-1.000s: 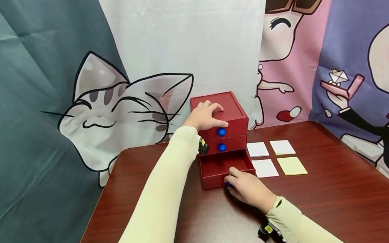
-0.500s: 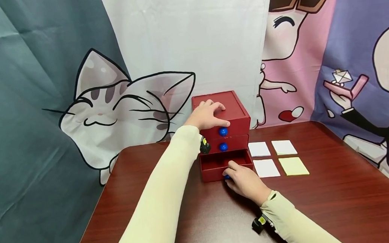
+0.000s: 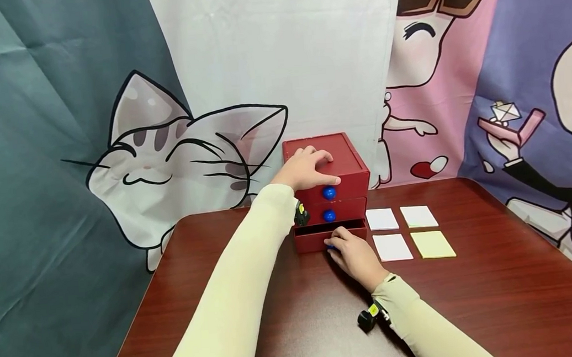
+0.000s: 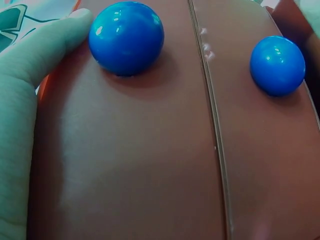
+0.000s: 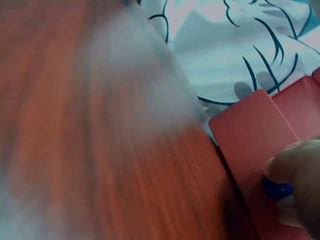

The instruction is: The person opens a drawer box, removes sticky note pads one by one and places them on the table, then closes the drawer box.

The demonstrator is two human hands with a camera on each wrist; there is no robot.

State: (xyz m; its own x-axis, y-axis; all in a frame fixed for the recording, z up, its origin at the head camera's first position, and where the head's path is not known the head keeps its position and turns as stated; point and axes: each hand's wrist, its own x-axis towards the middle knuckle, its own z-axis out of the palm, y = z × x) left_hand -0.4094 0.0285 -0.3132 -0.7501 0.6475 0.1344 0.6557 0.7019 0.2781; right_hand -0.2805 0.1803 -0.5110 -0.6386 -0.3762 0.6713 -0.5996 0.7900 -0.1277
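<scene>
A red cabinet (image 3: 336, 147) with three stacked drawers stands at the back of the table. My left hand (image 3: 304, 169) rests on its top, fingers spread, with the thumb along the upper front edge, close to the top blue knob (image 4: 126, 38). The middle drawer, with its own blue knob (image 4: 278, 66), is closed. At the bottom, a drawer (image 3: 308, 244) stands partly pulled out, a narrow dark gap showing inside. Its blue knob (image 5: 275, 189) is pinched between the fingers and thumb of my right hand (image 3: 356, 257), which mostly covers it in the head view.
Right of the cabinet lie two rows of sticky note pads: white pads (image 3: 392, 247) and a yellow pad (image 3: 433, 244). The brown wooden table (image 3: 295, 310) extends around them. Behind hangs a printed cloth (image 3: 277, 46) with cartoon figures.
The bottom drawer has slid inward, from well out to only slightly out. My right hand has moved forward with its knob. The left hand has stayed on the cabinet top.
</scene>
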